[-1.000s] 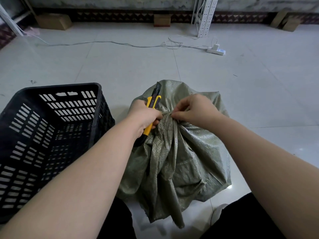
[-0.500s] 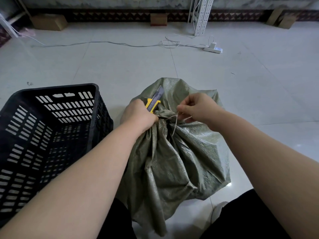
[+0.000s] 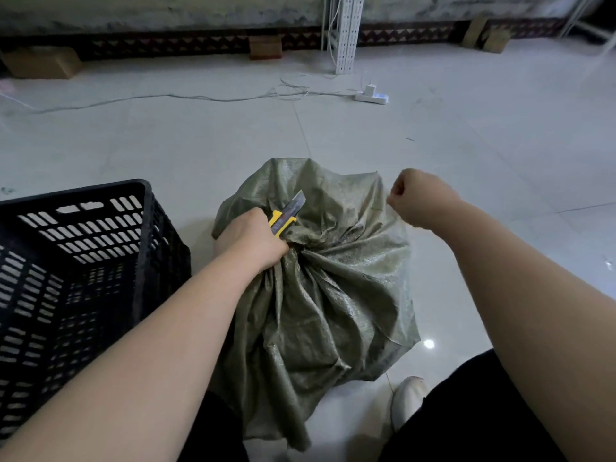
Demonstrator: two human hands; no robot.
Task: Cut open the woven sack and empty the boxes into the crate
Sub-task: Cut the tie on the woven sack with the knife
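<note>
- One green woven sack (image 3: 333, 288) is sitting on the floor.
- One black crate (image 3: 83, 261) is standing just beside it.
- One yellow utility knife (image 3: 286, 215) is showing.
- Two hands are showing: the left (image 3: 253, 241) and the right (image 3: 421, 198).
- Four cardboard boxes are lying along the far wall: (image 3: 41, 63), (image 3: 265, 47), (image 3: 475, 30), (image 3: 497, 41).
- One power strip (image 3: 371, 96) is lying on the floor.
- One white shoe (image 3: 408, 398) is showing.

The sack (image 3: 333, 288) stands on the floor (image 3: 200, 145) at centre, near the person. The crate (image 3: 76, 278) stands just beside it on the left. A power strip (image 3: 371, 97) lies far, right of centre, with a cable (image 3: 150, 100) running left from it. Cardboard boxes (image 3: 41, 63) sit along the far wall.
</note>
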